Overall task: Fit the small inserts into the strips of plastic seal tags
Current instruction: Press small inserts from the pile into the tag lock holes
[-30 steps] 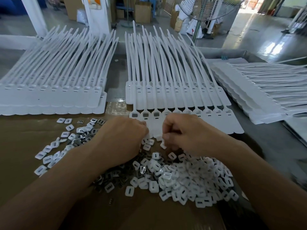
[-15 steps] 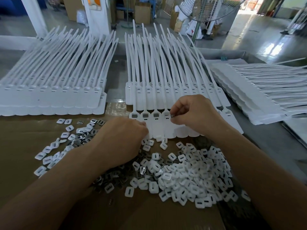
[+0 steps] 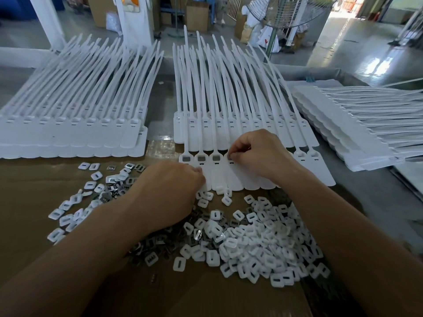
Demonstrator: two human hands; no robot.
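Front strip [image 3: 231,177] on the cardboard [image 3: 34,179]: 3 heads filled, 1 more in hand.

3 grey inserts [image 3: 201,158] are seated in the strip's 3 leftmost heads. At the next head a 4th insert [image 3: 229,156] is pinched in the fingertips of the right hand [image 3: 258,154]. The left hand [image 3: 169,191] is laid curled at the strip's near edge, its grip not to be told. 3 stacks of strips [image 3: 229,99] are seen behind, and 1 heap of white caps [image 3: 263,243] in front.

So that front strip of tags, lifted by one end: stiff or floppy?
Probably floppy: the strip is thin flat plastic, and its long tails bow and splay. Likely light for its size. Lifted by one end it would probably sag.
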